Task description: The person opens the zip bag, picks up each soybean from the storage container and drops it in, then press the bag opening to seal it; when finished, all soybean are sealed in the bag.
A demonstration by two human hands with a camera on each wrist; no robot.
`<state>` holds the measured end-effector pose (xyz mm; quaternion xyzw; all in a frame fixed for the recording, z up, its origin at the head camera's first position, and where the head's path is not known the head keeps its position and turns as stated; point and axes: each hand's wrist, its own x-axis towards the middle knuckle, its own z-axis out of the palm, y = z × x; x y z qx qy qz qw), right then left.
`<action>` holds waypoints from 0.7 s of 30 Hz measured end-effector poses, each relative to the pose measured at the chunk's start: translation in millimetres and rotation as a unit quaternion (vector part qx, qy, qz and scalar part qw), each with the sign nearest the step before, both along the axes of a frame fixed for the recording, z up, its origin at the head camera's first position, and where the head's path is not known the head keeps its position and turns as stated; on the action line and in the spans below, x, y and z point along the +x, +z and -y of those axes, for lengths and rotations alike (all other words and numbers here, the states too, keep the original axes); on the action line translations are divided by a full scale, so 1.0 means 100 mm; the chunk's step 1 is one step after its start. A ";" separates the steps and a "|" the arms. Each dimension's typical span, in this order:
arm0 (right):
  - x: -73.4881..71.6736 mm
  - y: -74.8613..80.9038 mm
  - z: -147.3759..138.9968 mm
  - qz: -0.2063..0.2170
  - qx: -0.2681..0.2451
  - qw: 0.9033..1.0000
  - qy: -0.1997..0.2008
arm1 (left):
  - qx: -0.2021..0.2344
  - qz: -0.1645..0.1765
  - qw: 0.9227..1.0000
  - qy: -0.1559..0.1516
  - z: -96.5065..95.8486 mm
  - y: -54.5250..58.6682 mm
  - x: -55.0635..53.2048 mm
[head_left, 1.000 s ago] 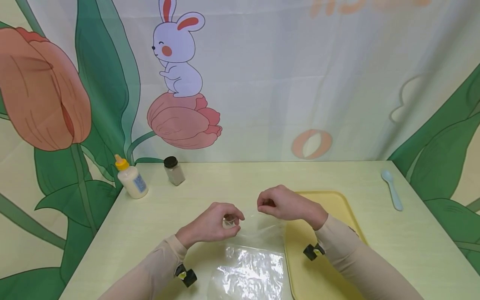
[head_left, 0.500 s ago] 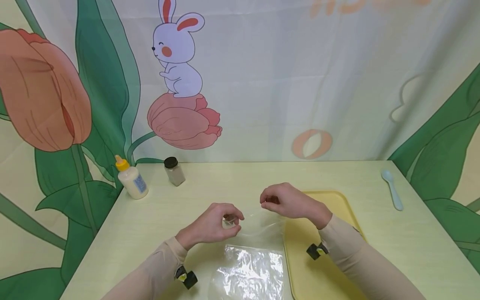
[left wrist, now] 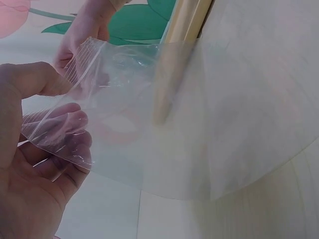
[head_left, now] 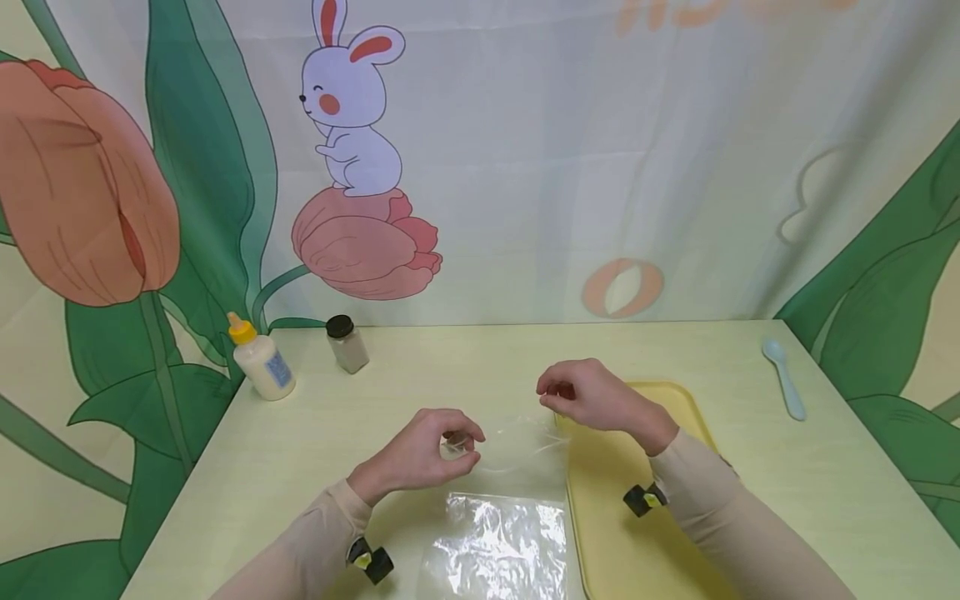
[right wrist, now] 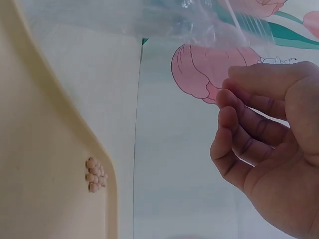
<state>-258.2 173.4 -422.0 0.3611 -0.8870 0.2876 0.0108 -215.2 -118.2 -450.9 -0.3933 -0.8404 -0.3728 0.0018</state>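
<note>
My left hand [head_left: 423,450] pinches the top edge of a clear zip bag [left wrist: 174,99] between thumb and fingers. The left wrist view shows the bag's ribbed zip strip at those fingers and its film spreading away to the right. In the head view, a glossy stretch of clear plastic [head_left: 506,542] shows lower down, left of the tray. My right hand [head_left: 588,396] hovers over the tray's far left corner. Its fingers are loosely bent, with nothing seen between them in the right wrist view, and the bag's zip end lies behind the fingertips [right wrist: 235,72].
A yellow tray [head_left: 630,517] lies under my right forearm, with a small cluster of tan balls [right wrist: 94,175] near its edge. A glue bottle [head_left: 264,367] and a black-capped jar [head_left: 347,346] stand back left. A pale blue spoon [head_left: 783,379] lies far right.
My right hand has moved right and away from me, off toward the tray's far corner. My left hand stays nearly still at the bag's edge.
</note>
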 end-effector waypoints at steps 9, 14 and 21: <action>-0.06 -0.10 -0.08 0.006 -0.008 1.000 -0.030 | 0.008 -0.011 1.000 0.006 0.01 -0.02 0.00; -0.11 -0.18 -0.14 0.017 0.002 0.998 -0.052 | 0.016 -0.013 1.000 0.009 0.02 -0.02 0.01; -0.17 -0.30 -0.20 0.021 0.018 0.996 -0.079 | 0.026 -0.010 1.000 0.010 0.05 -0.04 0.02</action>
